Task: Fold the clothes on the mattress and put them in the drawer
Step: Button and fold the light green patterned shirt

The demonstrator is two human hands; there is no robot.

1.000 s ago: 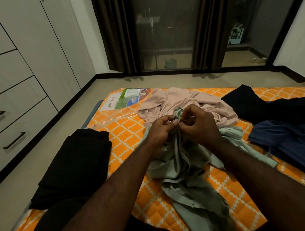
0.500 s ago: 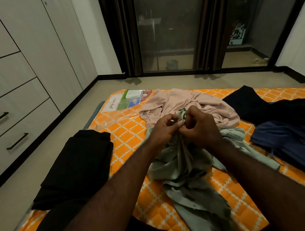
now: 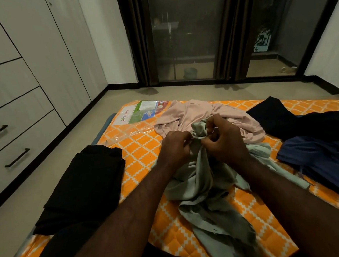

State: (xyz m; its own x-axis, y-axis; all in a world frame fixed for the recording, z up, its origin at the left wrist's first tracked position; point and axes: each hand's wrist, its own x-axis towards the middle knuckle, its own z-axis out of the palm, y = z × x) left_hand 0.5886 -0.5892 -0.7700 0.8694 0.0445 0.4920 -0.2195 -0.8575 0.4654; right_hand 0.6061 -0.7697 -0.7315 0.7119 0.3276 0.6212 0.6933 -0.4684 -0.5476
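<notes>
Both the left hand (image 3: 175, 148) and right hand (image 3: 224, 142) pinched the top edge of the crumpled sage-green button shirt (image 3: 206, 190) lying mid orange-patterned mattress (image 3: 140, 151), likely fastening it before folding; next needs it spread flat.

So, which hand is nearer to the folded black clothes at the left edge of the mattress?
Left. The left hand is just right of the black clothes; the right hand is farther right, past the left.
</notes>
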